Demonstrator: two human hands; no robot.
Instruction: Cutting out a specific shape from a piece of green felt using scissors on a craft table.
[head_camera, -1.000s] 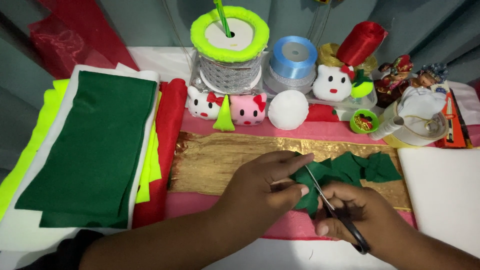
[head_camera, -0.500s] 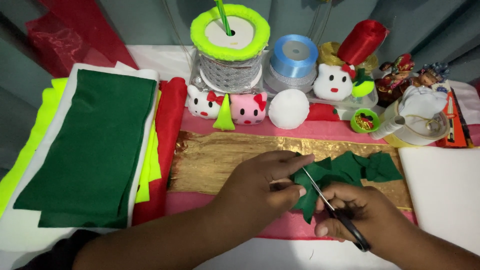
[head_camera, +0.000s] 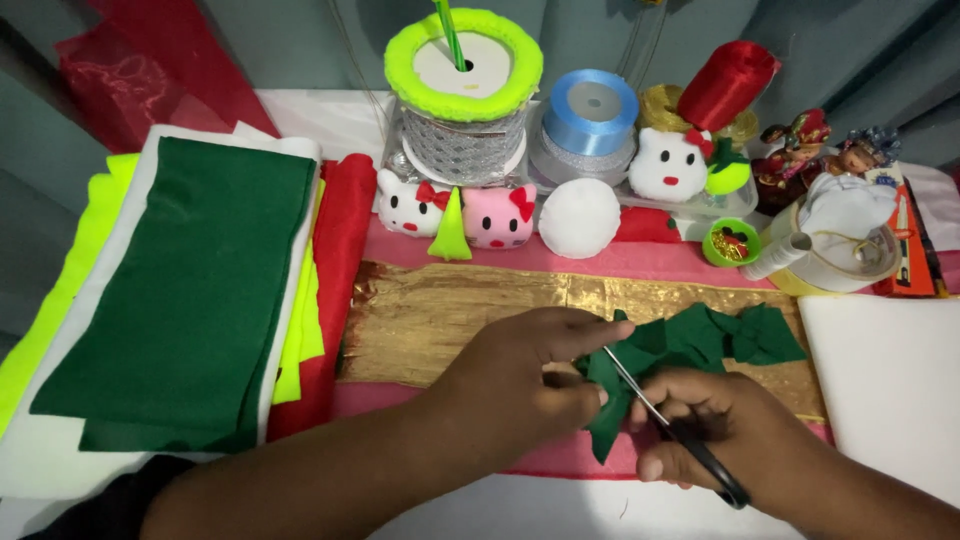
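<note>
Covering the table (head_camera: 880, 400) are a pink cloth and a crinkled gold strip (head_camera: 450, 320), with grey curtain behind and stacked felt sheets (head_camera: 170, 300) at the left edge. The right hand (head_camera: 720, 430) hides the scissors' (head_camera: 670, 432) handles; only the thin blades show, closed together, long axis pointing up-left toward the left hand (head_camera: 520, 385). That hand's fingers pinch the dark green felt piece (head_camera: 690, 350) near the table's front edge, right of centre. The right fingers curl tight through the black loops.
</note>
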